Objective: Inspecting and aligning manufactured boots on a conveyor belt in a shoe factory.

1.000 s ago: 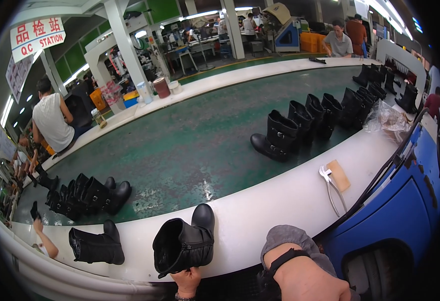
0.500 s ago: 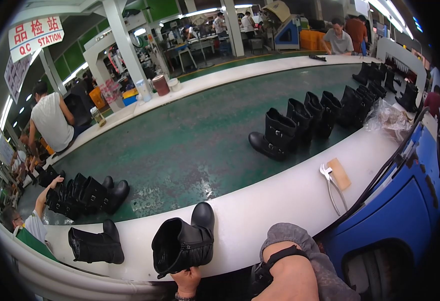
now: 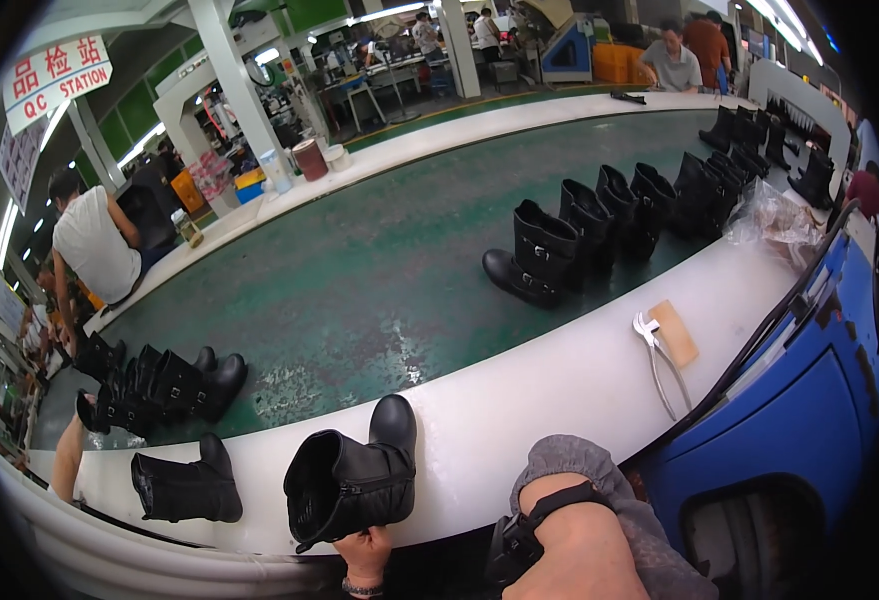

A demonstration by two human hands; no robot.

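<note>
Boots (image 3: 614, 225) line the green belt (image 3: 359, 290) while the left hand (image 3: 362, 549) grips a black boot (image 3: 351, 482) beside pliers (image 3: 656, 356).

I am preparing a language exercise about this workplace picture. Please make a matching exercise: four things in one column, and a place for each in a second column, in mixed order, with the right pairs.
Things:
1. black boot lying on its side
2. metal pliers
3. clear plastic bag
4. row of upright black boots

Places:
A. on the green belt, right half
B. on the white ledge, beside a tan pad
C. at the far right end of the white ledge
D. on the white ledge, held by the left hand

Pairs: 1-D, 2-B, 3-C, 4-A
</note>
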